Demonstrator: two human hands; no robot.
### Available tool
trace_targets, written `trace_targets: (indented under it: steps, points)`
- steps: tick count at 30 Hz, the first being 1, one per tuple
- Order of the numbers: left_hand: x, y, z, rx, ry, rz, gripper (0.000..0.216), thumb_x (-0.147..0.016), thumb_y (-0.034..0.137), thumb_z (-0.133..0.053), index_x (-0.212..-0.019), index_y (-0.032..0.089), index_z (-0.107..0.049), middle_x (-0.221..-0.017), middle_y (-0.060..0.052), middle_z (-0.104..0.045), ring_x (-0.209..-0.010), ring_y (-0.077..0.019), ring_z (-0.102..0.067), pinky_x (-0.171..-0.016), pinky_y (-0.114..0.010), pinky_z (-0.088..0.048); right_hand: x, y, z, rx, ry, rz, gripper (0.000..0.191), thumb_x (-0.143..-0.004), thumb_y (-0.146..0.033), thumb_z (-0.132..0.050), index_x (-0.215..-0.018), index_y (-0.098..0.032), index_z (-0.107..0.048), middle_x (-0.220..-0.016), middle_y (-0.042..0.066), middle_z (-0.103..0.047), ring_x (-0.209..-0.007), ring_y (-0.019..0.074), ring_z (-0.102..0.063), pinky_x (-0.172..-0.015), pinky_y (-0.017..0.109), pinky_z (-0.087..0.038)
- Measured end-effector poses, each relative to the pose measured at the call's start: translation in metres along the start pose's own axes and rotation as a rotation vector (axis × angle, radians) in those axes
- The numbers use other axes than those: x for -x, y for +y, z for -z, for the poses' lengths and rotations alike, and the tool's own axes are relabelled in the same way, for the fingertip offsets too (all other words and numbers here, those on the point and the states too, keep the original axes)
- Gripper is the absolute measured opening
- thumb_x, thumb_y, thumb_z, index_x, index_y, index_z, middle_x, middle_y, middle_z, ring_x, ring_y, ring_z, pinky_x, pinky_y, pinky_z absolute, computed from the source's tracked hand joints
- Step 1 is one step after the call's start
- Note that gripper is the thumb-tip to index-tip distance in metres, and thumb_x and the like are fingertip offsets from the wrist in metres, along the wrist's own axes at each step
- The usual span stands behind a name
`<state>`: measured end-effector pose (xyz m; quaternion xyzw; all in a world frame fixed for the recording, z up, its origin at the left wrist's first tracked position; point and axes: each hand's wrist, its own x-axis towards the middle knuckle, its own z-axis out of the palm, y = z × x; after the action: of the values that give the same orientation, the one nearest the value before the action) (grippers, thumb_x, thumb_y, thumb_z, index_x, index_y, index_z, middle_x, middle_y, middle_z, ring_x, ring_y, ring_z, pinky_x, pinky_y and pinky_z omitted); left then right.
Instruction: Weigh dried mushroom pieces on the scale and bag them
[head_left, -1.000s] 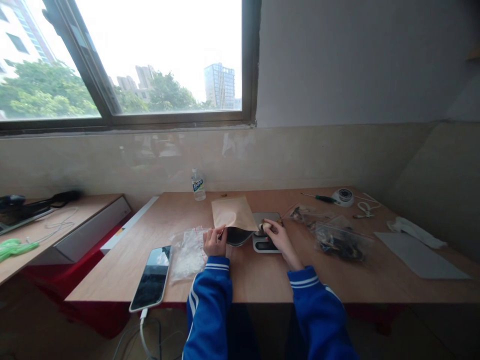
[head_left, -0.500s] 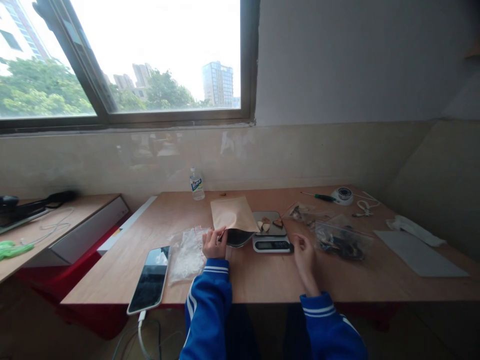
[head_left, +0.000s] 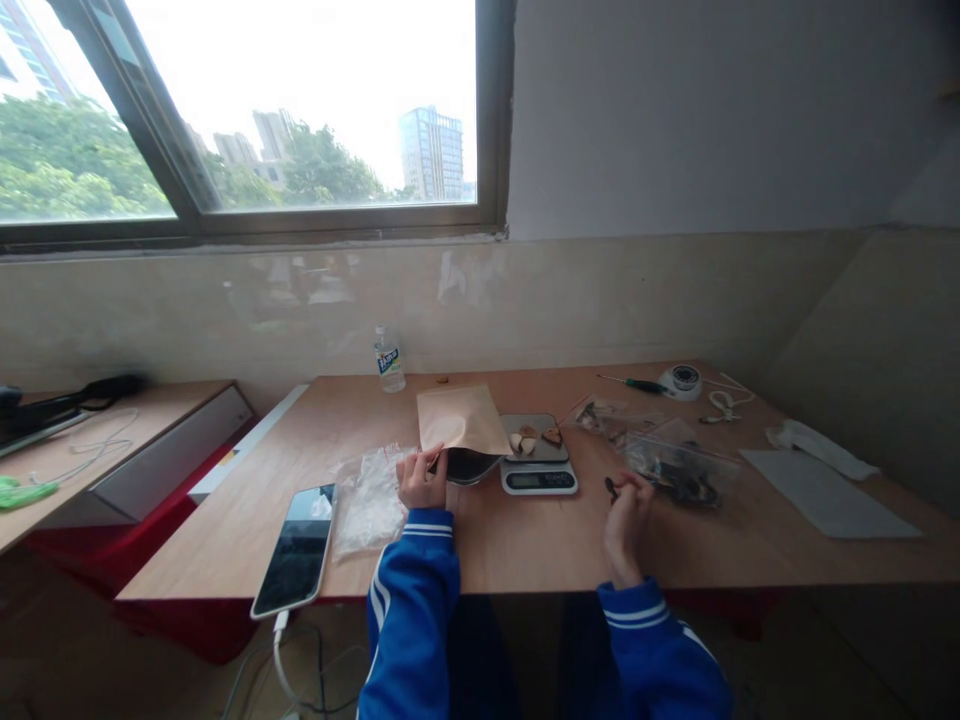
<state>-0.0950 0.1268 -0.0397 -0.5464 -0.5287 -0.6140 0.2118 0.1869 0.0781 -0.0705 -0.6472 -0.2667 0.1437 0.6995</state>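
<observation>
Two hands at a scale [head_left: 538, 462].
Left hand [head_left: 421, 480] pinches the paper pouch's [head_left: 461, 420] open mouth; right hand [head_left: 628, 510], fingers curled, grips a small dark piece [head_left: 611, 489] beside a plastic bag [head_left: 679, 470].

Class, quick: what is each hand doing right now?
Left hand: closed on the paper bag.
Right hand: pinching a small dark piece.
</observation>
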Motion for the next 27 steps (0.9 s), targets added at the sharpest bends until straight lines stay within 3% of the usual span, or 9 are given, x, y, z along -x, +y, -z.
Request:
trace_targets:
  steps: [6, 11, 17, 19, 24, 27]
  points:
    - [0.000, 0.001, -0.001, -0.015, 0.009, -0.013, 0.010, -0.079, 0.030, -0.063, -0.084, 0.026, -0.071, -0.063, 0.000, -0.061, -0.061, -0.0147, -0.050, -0.062, -0.027, -0.043, 0.005, -0.004, -0.003, -0.057, -0.075, 0.033, 0.040, -0.071, -0.031, -0.050, -0.108, -0.019, -0.041, -0.097, 0.006, -0.052, -0.083, 0.0191, -0.055, -0.073, 0.034, -0.046]
    - [0.000, 0.000, -0.001, -0.011, 0.003, -0.018, 0.009, -0.079, 0.030, -0.063, -0.083, 0.026, -0.071, -0.064, 0.001, -0.062, -0.060, -0.0144, -0.051, -0.064, -0.028, -0.043, 0.006, -0.024, -0.019, -0.039, -0.253, 0.335, 0.050, -0.072, -0.031, -0.057, -0.117, -0.018, -0.038, -0.109, 0.012, -0.053, -0.092, 0.0205, -0.056, -0.081, 0.038, -0.047]
    - [0.000, 0.000, -0.001, -0.012, 0.006, -0.043, 0.009, -0.078, 0.029, -0.064, -0.084, 0.026, -0.070, -0.064, 0.001, -0.062, -0.060, -0.0142, -0.050, -0.063, -0.027, -0.043, -0.011, -0.044, -0.044, 0.178, -0.578, 0.628, 0.036, -0.078, -0.021, -0.048, -0.114, -0.019, -0.051, -0.093, 0.007, -0.065, -0.089, 0.0211, -0.061, -0.086, 0.042, -0.044]
    - [0.000, 0.000, 0.000, -0.009, 0.000, -0.040, 0.009, -0.078, 0.029, -0.064, -0.083, 0.025, -0.070, -0.064, 0.001, -0.062, -0.060, -0.0143, -0.050, -0.062, -0.027, -0.042, -0.015, -0.044, -0.041, 0.267, -0.617, 0.678, 0.034, -0.078, -0.020, -0.048, -0.111, -0.019, -0.056, -0.089, 0.005, -0.068, -0.088, 0.0223, -0.061, -0.088, 0.044, -0.042]
    - [0.000, 0.000, -0.001, -0.003, -0.018, -0.012, 0.010, -0.080, 0.031, -0.063, -0.083, 0.025, -0.070, -0.063, 0.001, -0.062, -0.057, -0.0139, -0.050, -0.063, -0.029, -0.042, 0.007, -0.049, -0.016, 0.213, -0.549, 0.581, 0.026, -0.082, -0.021, -0.044, -0.102, -0.019, -0.060, -0.086, 0.006, -0.066, -0.083, 0.0206, -0.061, -0.082, 0.039, -0.046]
    - [0.000, 0.001, -0.001, 0.005, -0.014, 0.016, 0.010, -0.080, 0.031, -0.063, -0.082, 0.026, -0.071, -0.063, 0.001, -0.062, -0.057, -0.0143, -0.049, -0.063, -0.029, -0.042, 0.041, -0.063, -0.012, 0.119, -0.687, 0.530, 0.025, -0.085, -0.018, -0.040, -0.098, -0.020, -0.061, -0.090, 0.006, -0.065, -0.085, 0.0187, -0.061, -0.078, 0.034, -0.050]
